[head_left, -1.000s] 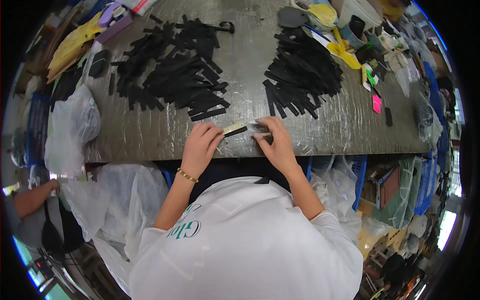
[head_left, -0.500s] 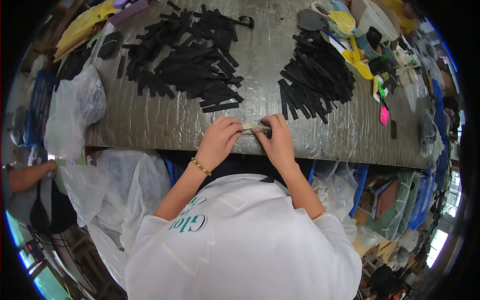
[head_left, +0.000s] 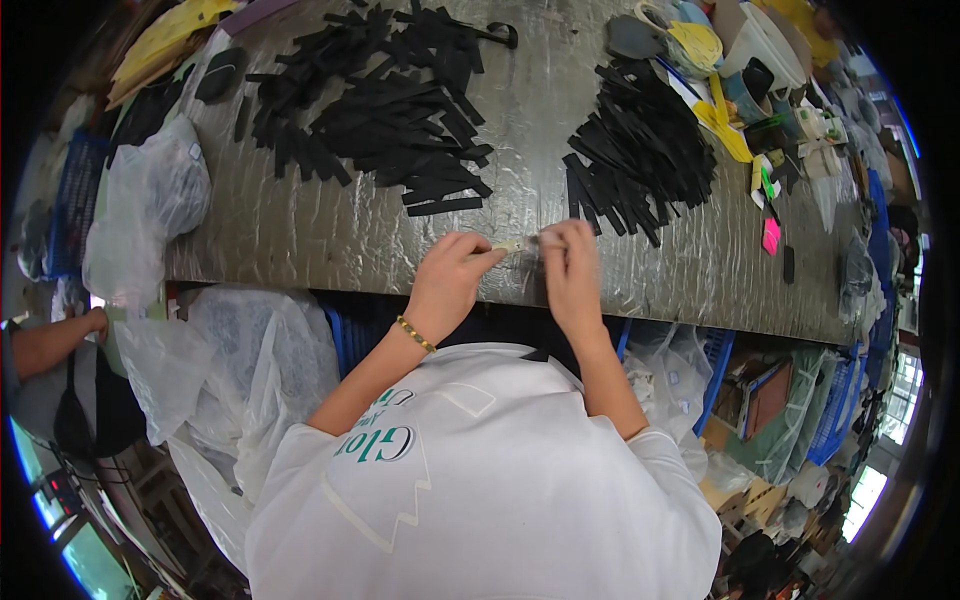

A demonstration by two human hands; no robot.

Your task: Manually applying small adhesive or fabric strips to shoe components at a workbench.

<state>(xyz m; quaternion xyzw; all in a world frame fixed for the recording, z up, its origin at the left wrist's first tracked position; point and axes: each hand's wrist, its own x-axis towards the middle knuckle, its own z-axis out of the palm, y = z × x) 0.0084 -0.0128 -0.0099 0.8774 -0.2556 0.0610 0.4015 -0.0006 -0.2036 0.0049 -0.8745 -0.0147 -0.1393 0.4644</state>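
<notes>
Over the table's near edge, my left hand (head_left: 452,270) pinches a small pale yellowish piece (head_left: 512,245) between thumb and fingertips; its exact kind is too small to make out. Just to the right of that piece is my right hand (head_left: 572,262), its fingers bent and smeared by motion, so whether it grips anything does not show. Beyond the hands lie two heaps of short black strips: a wide, spread-out left heap (head_left: 385,130) and a denser right heap (head_left: 645,145).
The grey table (head_left: 330,235) has a clear plastic bag (head_left: 178,185) at its left edge. Tubs, a yellow strip (head_left: 722,120) and a pink tag (head_left: 771,237) lie along the right. Bagged goods hang below the front edge. Another person's forearm (head_left: 55,342) shows at far left.
My right hand has drawn slightly right and away from the pale piece, its fingers now blurred. My left hand still holds the piece and has shifted a little to the right.
</notes>
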